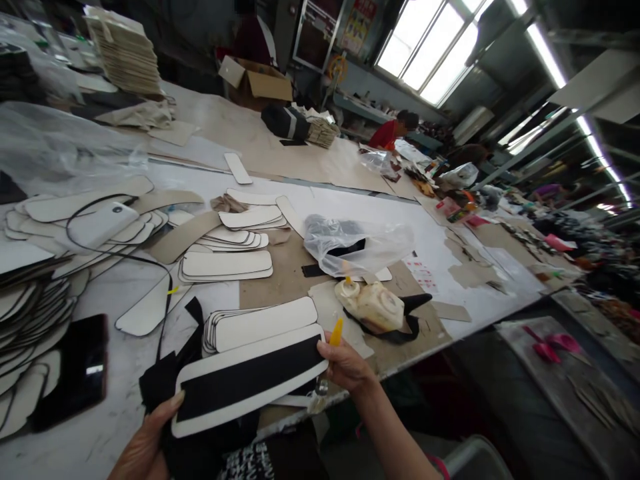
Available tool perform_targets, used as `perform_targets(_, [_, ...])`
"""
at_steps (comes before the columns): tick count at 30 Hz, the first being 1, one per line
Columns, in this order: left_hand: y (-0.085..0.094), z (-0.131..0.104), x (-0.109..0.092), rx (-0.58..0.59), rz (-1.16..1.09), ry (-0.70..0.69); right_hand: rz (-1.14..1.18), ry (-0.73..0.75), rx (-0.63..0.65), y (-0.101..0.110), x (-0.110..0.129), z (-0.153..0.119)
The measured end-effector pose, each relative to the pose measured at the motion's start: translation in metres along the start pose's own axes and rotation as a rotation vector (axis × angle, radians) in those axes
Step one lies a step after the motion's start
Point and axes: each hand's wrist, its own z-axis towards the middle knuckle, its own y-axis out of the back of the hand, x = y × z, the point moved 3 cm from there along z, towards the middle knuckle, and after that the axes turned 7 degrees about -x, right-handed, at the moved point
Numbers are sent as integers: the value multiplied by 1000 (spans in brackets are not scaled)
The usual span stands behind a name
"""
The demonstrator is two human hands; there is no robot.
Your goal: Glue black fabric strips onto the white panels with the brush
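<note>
I am seeing a long worktable carrying stacks of pale oblong cutouts, and a crumpled clear plastic bag is lying near a cream glue bottle. A dark phone is resting at the left edge, a cardboard box is sitting far back, and a person in red is working beyond

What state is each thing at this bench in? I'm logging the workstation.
Left hand: gripping the panel's left end.
Right hand: holding the panel's right end and a yellow-tipped tool.
Panel: lifted, black strip along it.
Glue bottle: lying on its side.
Plastic bag: crumpled.
Phone: screen dark.
</note>
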Motion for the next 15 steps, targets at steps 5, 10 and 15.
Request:
perform_targets(5, [4, 9, -14, 54, 185, -138, -122, -5, -58, 15, -7, 2])
perform_targets(10, [6, 16, -16, 77, 340, -282, -340, 18, -203, 24, -16, 3])
perform_targets(15, [9, 21, -12, 36, 328, -319, -500, 78, -251, 17, -20, 5])
